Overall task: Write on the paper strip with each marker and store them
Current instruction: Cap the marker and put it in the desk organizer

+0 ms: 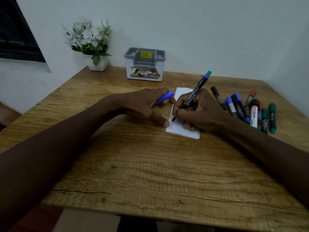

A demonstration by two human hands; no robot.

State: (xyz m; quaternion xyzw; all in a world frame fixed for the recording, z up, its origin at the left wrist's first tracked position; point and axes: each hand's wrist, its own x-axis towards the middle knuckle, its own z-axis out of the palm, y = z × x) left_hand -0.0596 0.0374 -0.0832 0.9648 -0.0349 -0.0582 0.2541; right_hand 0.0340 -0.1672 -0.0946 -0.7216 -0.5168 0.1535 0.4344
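Right hand [199, 109] tilts marker [194, 94] onto paper strip [182, 129].

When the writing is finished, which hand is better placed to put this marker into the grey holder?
Probably the right hand: it grips the marker. The left hand holds the blue cap, and its thumb rests at the paper strip's edge.

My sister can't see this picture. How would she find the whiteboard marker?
Start at the wooden table, then go to the pile of markers on its right side. The whiteboard marker lies in that pile; unlike its slimmer dark neighbours, it has a white body with a red label.
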